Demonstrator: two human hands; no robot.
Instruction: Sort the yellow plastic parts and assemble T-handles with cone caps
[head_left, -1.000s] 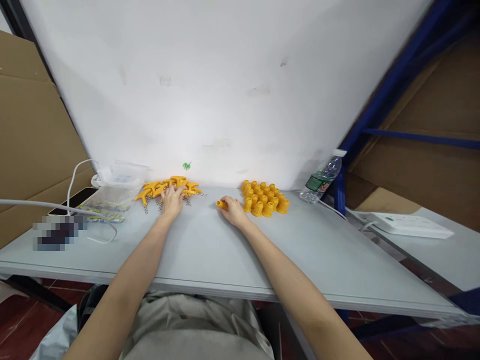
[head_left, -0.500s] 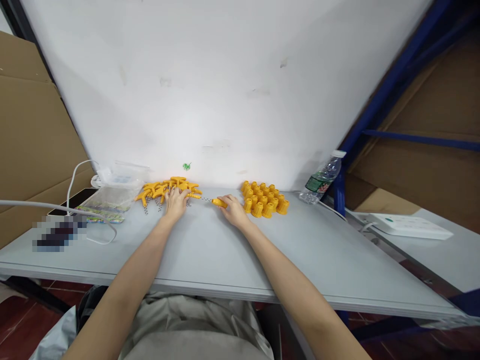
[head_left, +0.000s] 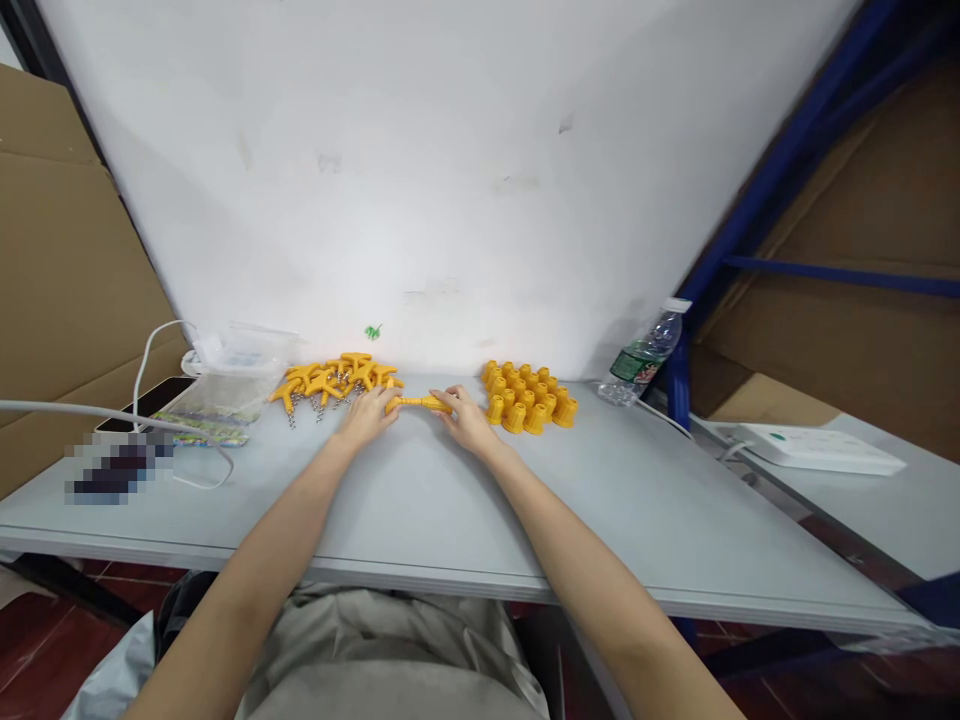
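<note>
My left hand [head_left: 369, 415] is closed on the yellow T-handle of a corkscrew [head_left: 405, 401]. My right hand [head_left: 466, 420] grips a yellow tapered sleeve [head_left: 437, 403]. The two parts meet end to end in a line between my hands, just above the table. None of the metal spiral shows between them; it appears to be inside the sleeve. Left of my hands lies a pile of yellow T-handled corkscrews [head_left: 321, 381] with bare metal spirals. To the right stand several rows of yellow sleeves [head_left: 535, 416], upright and close together.
A plastic bottle [head_left: 646, 355] leans at the right back of the grey table [head_left: 442, 510]. Clear plastic bags [head_left: 225, 395], a dark tablet-like thing [head_left: 161, 400] and a white cable [head_left: 225, 470] lie at left. A white panel [head_left: 465, 200] rises behind.
My left hand has come right, away from the pile, bringing the corkscrew against the sleeve. The spiral that showed between the parts is now hidden. My right hand has hardly moved.
</note>
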